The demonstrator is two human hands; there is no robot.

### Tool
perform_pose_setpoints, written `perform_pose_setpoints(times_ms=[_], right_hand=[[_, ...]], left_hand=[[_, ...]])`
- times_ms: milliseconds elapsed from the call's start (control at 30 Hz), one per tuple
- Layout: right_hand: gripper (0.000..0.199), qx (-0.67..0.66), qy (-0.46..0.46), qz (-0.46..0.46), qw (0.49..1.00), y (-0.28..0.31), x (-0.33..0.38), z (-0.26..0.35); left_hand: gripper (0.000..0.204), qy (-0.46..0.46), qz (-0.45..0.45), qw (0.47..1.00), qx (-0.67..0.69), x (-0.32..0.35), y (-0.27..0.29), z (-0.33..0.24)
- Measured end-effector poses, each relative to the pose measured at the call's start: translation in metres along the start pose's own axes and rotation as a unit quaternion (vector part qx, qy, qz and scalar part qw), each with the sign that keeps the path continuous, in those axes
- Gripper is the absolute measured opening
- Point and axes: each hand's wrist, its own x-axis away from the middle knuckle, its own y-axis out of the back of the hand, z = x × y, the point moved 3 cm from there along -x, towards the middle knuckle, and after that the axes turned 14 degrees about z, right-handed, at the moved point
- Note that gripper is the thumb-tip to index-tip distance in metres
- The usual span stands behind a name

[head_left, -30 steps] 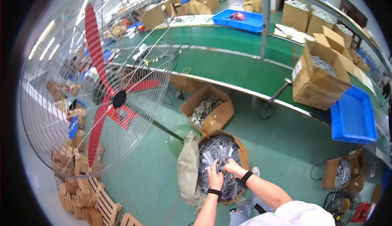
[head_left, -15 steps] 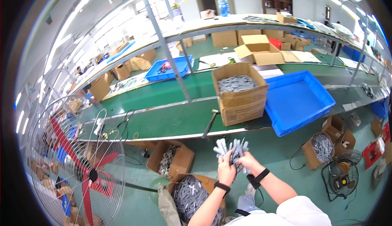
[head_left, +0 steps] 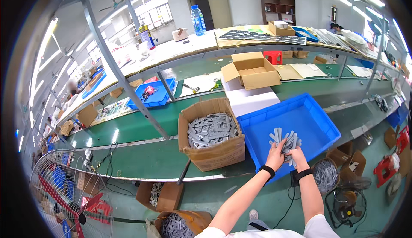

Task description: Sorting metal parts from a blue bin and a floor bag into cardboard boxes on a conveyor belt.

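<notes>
A bunch of grey, flat, elongated pieces with rounded ends (head_left: pixel 292 139) is gathered between my two hands. My left hand (head_left: pixel 277 154) is closed round the left part of the bunch, and my right hand (head_left: pixel 297 157) grips its right part. Both are over the near side of a shallow blue plastic tray (head_left: pixel 262 126), which has no other pieces visible in it. Left of the tray stands an open cardboard box (head_left: pixel 216 155) filled with similar grey pieces (head_left: pixel 212 130). The fingers partly hide the lower ends of the bunch.
A hammer-like tool's dark handle (head_left: pixel 184 172) sticks out beside the full box over the bench edge. On the floor are cartons of grey pieces (head_left: pixel 176 227), a caged fan with red blades (head_left: pixel 81 216) and a smaller black fan (head_left: pixel 347 203). An opened carton (head_left: pixel 257 81) stands behind.
My hands have carried the bunch of grey pieces from beside the bench, above the floor, up over the blue tray. My view has shifted to the right and closer to the bench.
</notes>
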Motion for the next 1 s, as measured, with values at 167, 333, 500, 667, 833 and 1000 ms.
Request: perform_pose_setpoints(times_ms=[167,333,500,667,833,1000], right_hand=[[0.051,-0.02,-0.071,0.039,0.996,0.035,-0.054,-0.01],[0.066,0.137,-0.101,0.015,0.985,0.034,-0.068,0.015],[0.059,0.285,-0.055,0.08,0.954,0.057,-0.068,0.002],[0.049,0.265,-0.044,0.194,0.944,0.013,-0.082,0.021],[0.049,0.189,-0.095,0.302,0.929,-0.069,-0.103,0.031],[0.064,0.083,-0.193,0.297,0.932,-0.115,-0.124,-0.004]], left_hand=[[0.074,0.038,0.012,0.994,-0.104,-0.035,-0.003,0.041],[0.042,0.062,-0.018,0.997,0.049,0.023,0.074,0.04],[0.022,0.14,-0.177,0.96,0.167,0.123,0.142,0.014],[0.022,0.15,-0.456,0.874,-0.078,0.191,0.227,0.017],[0.042,0.236,-0.432,0.809,-0.321,0.174,0.294,0.046],[0.034,0.286,-0.279,0.908,-0.126,0.153,0.325,0.095]])
